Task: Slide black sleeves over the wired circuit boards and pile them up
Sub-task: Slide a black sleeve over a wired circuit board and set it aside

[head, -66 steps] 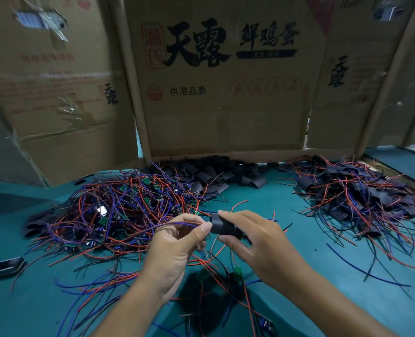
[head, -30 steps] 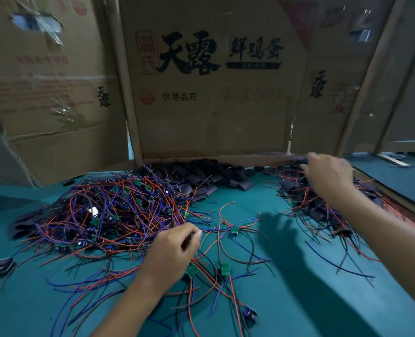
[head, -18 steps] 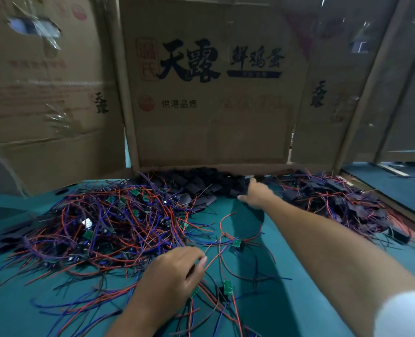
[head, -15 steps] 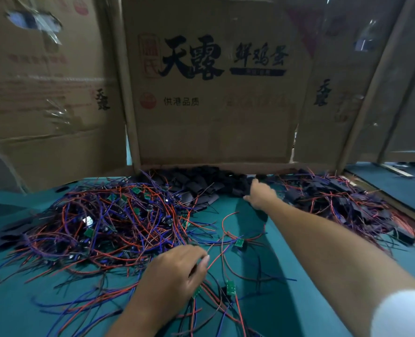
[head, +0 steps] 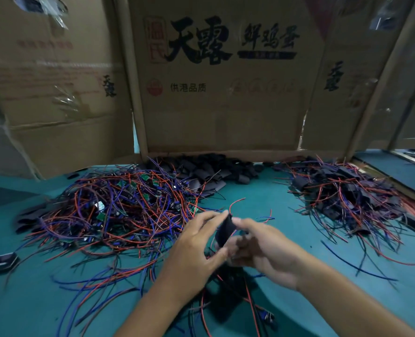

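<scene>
Teal covers the table [head: 286, 190] in the head view, and both hands meet above its middle. Between them stands a black sleeve [head: 224, 231], tilted slightly; the left hand [head: 196, 249] pinches its upper edge with fingertip and thumb, while the right hand [head: 262, 249] curls round its lower end (that part is blurred). Red wires [head: 235, 203] arc up just behind the sleeve. To the left lies a tangle of wired circuit boards [head: 119, 210]; loose empty sleeves [head: 209, 171] sit at the back against a printed cardboard box [head: 226, 105]; the sleeved pile [head: 347, 195] lies well apart on the right.
</scene>
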{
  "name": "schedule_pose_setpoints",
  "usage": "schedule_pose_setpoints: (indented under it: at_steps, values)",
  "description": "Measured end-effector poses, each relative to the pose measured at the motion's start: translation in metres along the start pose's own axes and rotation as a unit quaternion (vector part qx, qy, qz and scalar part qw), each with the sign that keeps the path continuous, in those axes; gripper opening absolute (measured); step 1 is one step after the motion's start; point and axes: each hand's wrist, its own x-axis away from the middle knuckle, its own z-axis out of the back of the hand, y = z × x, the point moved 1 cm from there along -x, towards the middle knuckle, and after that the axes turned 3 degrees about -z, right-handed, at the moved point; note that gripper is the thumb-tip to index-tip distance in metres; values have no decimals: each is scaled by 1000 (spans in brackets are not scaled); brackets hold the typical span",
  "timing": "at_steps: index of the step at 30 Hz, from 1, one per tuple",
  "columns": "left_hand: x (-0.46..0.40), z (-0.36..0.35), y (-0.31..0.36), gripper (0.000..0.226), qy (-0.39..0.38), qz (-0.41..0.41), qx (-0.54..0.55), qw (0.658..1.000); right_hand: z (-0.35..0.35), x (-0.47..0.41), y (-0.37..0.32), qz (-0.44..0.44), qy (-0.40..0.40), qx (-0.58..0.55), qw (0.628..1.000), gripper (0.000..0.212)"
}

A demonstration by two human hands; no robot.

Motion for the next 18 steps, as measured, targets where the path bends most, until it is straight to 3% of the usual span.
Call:
schedule_pose_setpoints:
  at_steps: [3, 5, 7, 9, 11, 13, 15, 18]
  values:
    - [0, -3, 4, 37, 11, -33, -20, 999, -1, 12, 1, 14, -23, -8, 1000, 22]
    - [0, -3, 3, 30, 9, -43, -25, 999, 7, 15, -4, 95, 32, 167, 981, 18]
    - [0, -2, 1, 20, 18, -41, -15, 999, 13, 19, -11, 213, 60, 353, 909, 20]
    - [-1, -2, 0, 11, 29, -3, 39, 999, 17, 23, -13, 303, 22, 493, 815, 33]
    - [-2, -3, 0, 13, 40, 48, 122, 991, 20, 22, -10, 339, 7, 587, 735, 46]
    - [-2, -5, 0, 17, 51, 91, 189, 976, 20, 24, -8, 366, 45, 634, 680, 48]
    - [-2, -6, 0, 18, 48, 115, 222, 967, 14, 26, -6, 397, 84, 656, 636, 45]
    - [0, -5, 10, 22, 26, 113, 237, 964, 10, 27, -3, 388, 89, 646, 652, 46]
